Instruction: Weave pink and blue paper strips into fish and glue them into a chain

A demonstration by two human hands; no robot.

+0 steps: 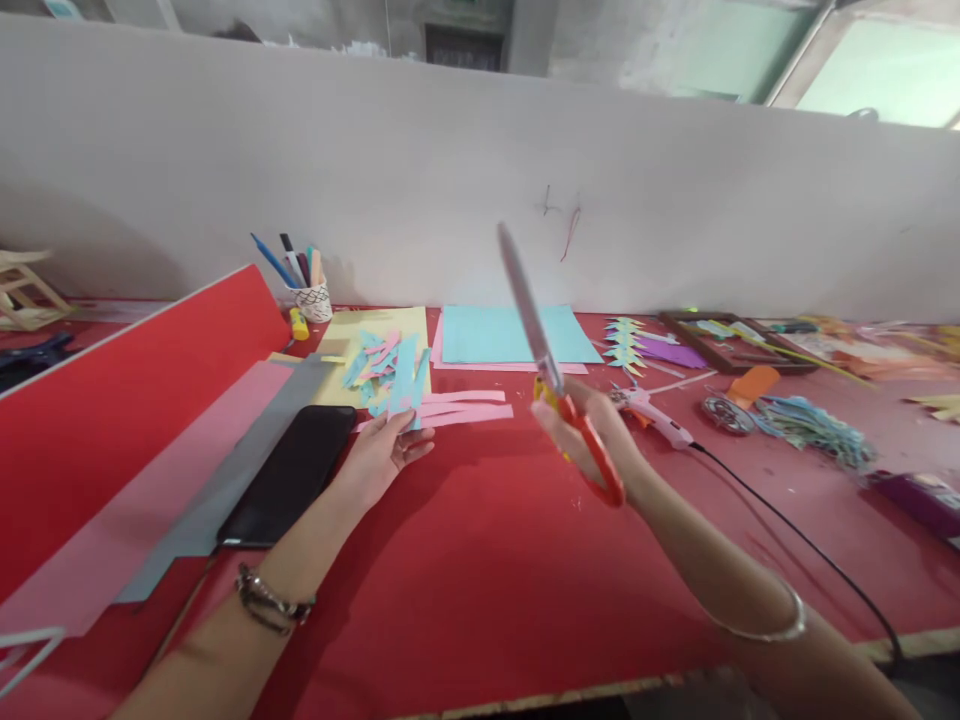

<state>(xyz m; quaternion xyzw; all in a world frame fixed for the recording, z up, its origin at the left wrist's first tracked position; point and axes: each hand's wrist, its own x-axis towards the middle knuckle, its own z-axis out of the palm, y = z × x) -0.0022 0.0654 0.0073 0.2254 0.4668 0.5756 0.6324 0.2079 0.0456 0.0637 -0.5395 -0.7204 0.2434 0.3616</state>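
Observation:
My right hand (592, 435) grips a pair of scissors (529, 305) with orange and yellow handles. The blades point up and away from me, look closed, and are raised above the red table. At the left, my left hand (386, 455) pinches light blue paper strips (403, 375) between thumb and fingers. Pink paper strips (472, 405) lie on the table just right of those fingers. Beyond them, blue and pink paper scraps (375, 355) are heaped on a yellow sheet (337, 325).
A black phone (289, 480) lies beside my left forearm. Blue sheets (517, 335) rest by the white partition (450, 180), near a pen cup (313, 300). On the right are a glue gun (656, 415) with its cord, a brown tray (720, 350) and fringed paper (814, 425).

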